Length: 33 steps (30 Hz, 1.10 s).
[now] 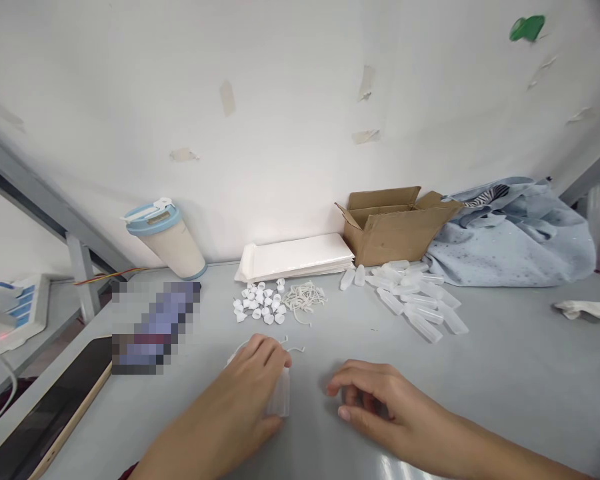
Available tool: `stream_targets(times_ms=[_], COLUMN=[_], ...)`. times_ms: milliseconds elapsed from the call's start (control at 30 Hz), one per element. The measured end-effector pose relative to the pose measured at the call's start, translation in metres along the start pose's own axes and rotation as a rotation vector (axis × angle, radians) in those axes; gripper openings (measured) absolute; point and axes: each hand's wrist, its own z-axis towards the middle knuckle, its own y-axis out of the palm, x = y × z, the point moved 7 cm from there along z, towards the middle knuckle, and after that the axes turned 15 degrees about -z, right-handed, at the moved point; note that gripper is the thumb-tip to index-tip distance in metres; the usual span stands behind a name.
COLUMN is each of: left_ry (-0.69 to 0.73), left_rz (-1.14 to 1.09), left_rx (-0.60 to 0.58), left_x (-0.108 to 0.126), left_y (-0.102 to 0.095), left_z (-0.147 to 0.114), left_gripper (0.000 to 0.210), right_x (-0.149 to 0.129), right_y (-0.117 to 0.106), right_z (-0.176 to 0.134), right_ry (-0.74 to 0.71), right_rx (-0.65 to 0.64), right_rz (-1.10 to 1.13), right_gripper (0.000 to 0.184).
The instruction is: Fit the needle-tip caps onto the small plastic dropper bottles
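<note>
My left hand [255, 390] lies palm down near the front of the table, fingers curled over a translucent plastic tube [281, 393] that shows between the fingers and the thumb. Thin white cords [296, 349] stick out past its fingertips; whatever else is under the palm is hidden. To the right, my right hand [373, 397] rests with its fingers bent and apart from the thumb, and nothing is in it. Beyond my hands are a cluster of small white plastic caps [260, 301], a heap of short white cords [305, 297] and a pile of translucent tubes [415, 297].
A stack of white padded envelopes [297, 257] and an open cardboard box [397, 233] stand against the wall. Blue-grey cloth [515, 240] lies at right. At left are a tumbler [173, 243], a phone [55, 407], a blurred-out item [155, 327] and a power strip [23, 313].
</note>
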Motion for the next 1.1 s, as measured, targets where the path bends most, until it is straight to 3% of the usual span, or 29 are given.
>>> stream_targets(times_ms=[333, 467, 533, 667, 833, 1100], left_ry=[0.0, 0.103, 0.179, 0.276, 0.246, 0.23], left_rz=[-0.065, -0.07, -0.029, 0.065, 0.14, 0.193], left_rx=[0.015, 0.123, 0.205, 0.289, 0.199, 0.178], left_x=[0.005, 0.011, 0.011, 0.007, 0.007, 0.01], left_y=[-0.005, -0.014, -0.019, -0.02, -0.015, -0.013], left_z=[0.005, 0.016, 0.022, 0.033, 0.041, 0.046], left_gripper=[0.034, 0.011, 0.011, 0.02, 0.036, 0.04], right_x=[0.0, 0.002, 0.005, 0.018, 0.042, 0.068], right_y=[-0.003, -0.012, -0.022, -0.054, -0.097, -0.115], right_z=[-0.001, 0.002, 0.005, 0.008, 0.001, -0.007], right_ry=[-0.003, 0.001, -0.003, 0.025, 0.117, 0.351], right_rx=[0.009, 0.045, 0.083, 0.267, 0.493, 0.403], right_rz=[-0.016, -0.059, -0.108, -0.351, -0.774, -1.02], right_gripper=[0.017, 0.019, 0.02, 0.023, 0.029, 0.029])
